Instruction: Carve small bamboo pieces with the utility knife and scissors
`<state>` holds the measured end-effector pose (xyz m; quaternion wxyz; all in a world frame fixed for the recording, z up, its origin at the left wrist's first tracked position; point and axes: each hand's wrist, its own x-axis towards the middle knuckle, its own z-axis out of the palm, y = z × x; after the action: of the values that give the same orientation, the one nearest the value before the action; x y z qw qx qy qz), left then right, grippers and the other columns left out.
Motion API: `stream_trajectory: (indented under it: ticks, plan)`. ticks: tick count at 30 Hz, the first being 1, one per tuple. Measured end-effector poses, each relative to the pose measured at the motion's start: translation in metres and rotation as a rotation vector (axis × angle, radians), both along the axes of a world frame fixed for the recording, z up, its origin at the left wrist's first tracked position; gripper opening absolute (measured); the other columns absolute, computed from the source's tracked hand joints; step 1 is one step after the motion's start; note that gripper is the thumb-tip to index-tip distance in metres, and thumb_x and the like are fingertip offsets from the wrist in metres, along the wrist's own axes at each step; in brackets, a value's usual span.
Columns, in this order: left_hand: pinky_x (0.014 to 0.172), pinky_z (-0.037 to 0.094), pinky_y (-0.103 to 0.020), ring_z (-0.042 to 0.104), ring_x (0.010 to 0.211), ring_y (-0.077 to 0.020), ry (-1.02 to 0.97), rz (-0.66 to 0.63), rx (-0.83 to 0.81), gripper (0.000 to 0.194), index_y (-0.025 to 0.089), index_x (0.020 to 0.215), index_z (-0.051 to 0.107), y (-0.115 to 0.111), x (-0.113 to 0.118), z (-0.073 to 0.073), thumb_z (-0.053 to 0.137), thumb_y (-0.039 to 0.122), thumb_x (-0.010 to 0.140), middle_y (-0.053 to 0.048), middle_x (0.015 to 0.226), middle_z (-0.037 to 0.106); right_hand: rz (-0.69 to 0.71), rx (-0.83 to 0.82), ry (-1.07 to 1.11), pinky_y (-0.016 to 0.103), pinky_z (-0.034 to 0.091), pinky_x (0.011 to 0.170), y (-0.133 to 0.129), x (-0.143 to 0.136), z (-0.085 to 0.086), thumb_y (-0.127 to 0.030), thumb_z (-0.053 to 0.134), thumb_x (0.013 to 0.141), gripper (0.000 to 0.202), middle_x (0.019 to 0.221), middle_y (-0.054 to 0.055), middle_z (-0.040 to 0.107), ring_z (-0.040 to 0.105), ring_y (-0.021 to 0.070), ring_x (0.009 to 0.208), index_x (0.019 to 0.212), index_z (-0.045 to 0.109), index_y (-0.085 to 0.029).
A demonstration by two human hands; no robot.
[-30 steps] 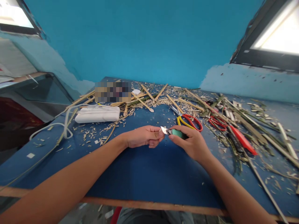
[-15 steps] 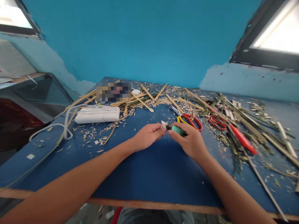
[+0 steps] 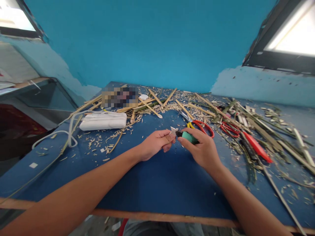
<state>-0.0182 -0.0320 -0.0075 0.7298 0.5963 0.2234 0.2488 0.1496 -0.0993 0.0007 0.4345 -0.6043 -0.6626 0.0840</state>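
Note:
My right hand [image 3: 204, 151] is wrapped round the green handle of a utility knife [image 3: 189, 138]. The knife's short blade points left and up, beside the fingertips of my left hand [image 3: 154, 145]. My left hand is closed in a pinch right at the blade, and whatever lies between its fingers is hidden or too small to make out. Both hands are held just over the blue table [image 3: 157, 186]. Beyond my right hand lie red-handled scissors [image 3: 204, 127] and a tool with yellow handles [image 3: 190, 125], partly covered by the hand.
A white power strip [image 3: 103, 121] with a looped cable [image 3: 71, 131] lies at left. Bamboo strips [image 3: 152, 108] and shavings cover the table's back. More strips, red-handled scissors [image 3: 230, 128] and a red tool [image 3: 257, 147] lie at right. A blue wall [image 3: 157, 46] stands behind.
Both hands stay together in nearly the same place, with the knife shifted very slightly right. More of my left hand's lower fingers shows beneath the thumb.

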Motion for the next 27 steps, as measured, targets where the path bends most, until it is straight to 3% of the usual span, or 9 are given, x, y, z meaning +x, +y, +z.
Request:
stream_trajectory:
  ticks: [5,13,21,27]
  plan:
    - [0.052,0.031,-0.022,0.034,0.048,-0.0076,0.039,0.037,0.051,0.032,0.015,0.075,0.049,-0.0017,0.0013,0.0017,0.046,0.045,0.084,0.006,0.048,0.036,-0.014,-0.003,-0.002,0.033,0.047,0.074,0.0006,-0.002,-0.0005,-0.042,0.06,0.076,0.028,0.09,0.005,0.068,0.062,0.0212,0.08,0.093,0.066,-0.021]
    - [0.049,0.026,-0.02,0.035,0.052,-0.0085,0.302,0.206,0.421,0.037,0.016,0.072,0.05,-0.0063,-0.0005,0.0046,0.041,0.049,0.085,0.004,0.057,0.042,0.073,-0.147,0.011,0.031,0.048,0.07,0.0009,0.0048,0.0027,-0.046,0.057,0.077,0.035,0.091,0.005,0.068,0.062,0.0198,0.078,0.099,0.065,-0.02]
    - [0.051,0.027,-0.02,0.037,0.055,-0.0098,0.32,0.26,0.538,0.037,0.016,0.076,0.054,-0.0042,-0.0025,0.0048,0.038,0.048,0.086,0.003,0.057,0.042,0.083,-0.142,0.02,0.031,0.049,0.071,-0.0014,0.0035,0.0037,-0.044,0.057,0.076,0.032,0.09,0.005,0.068,0.062,0.0203,0.079,0.096,0.066,-0.02]
    - [0.053,0.028,-0.02,0.039,0.056,-0.01,0.372,0.263,0.586,0.028,0.017,0.073,0.051,-0.0065,-0.0013,0.0065,0.039,0.037,0.088,0.003,0.06,0.046,0.096,-0.168,0.011,0.032,0.047,0.075,0.0021,0.0041,-0.0001,-0.044,0.058,0.077,0.033,0.094,0.005,0.068,0.062,0.0206,0.085,0.099,0.065,-0.021]
